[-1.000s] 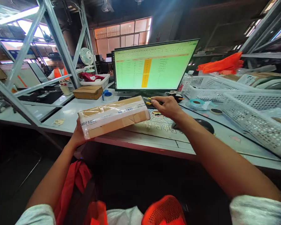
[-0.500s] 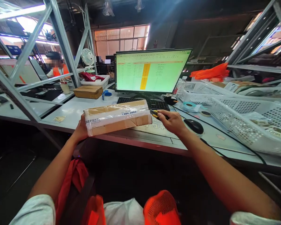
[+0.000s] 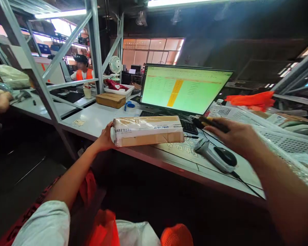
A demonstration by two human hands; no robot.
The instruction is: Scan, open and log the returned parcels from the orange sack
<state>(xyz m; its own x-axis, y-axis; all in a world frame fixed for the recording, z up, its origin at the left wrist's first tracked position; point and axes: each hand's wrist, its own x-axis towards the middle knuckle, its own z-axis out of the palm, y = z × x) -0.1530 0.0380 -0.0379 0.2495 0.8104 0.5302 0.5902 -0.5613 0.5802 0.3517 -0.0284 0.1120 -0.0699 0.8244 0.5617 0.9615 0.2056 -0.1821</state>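
Observation:
A taped cardboard box [image 3: 149, 131] with a white printed band rests at the desk's front edge. Its left end is gripped by my left hand [image 3: 106, 138], with the fingers partly hidden behind it. My right hand [image 3: 233, 135] is to the right of the box, apart from it, closed around a black-and-yellow utility knife [image 3: 215, 123]. Below that hand lie a grey barcode scanner [image 3: 213, 157] and a black mouse [image 3: 225, 156].
Behind the box stand a keyboard [image 3: 191, 127] and a lit monitor [image 3: 186, 90]. White perforated baskets [image 3: 284, 138] line the right. A brown box [image 3: 111, 100] and blue tape [image 3: 130, 106] sit further back. Another person's hand [image 3: 2, 101] shows at far left.
My right hand has drawn away from the box's right end, up and to the right, with the knife. The view has turned left, and the scanner now shows beside the mouse.

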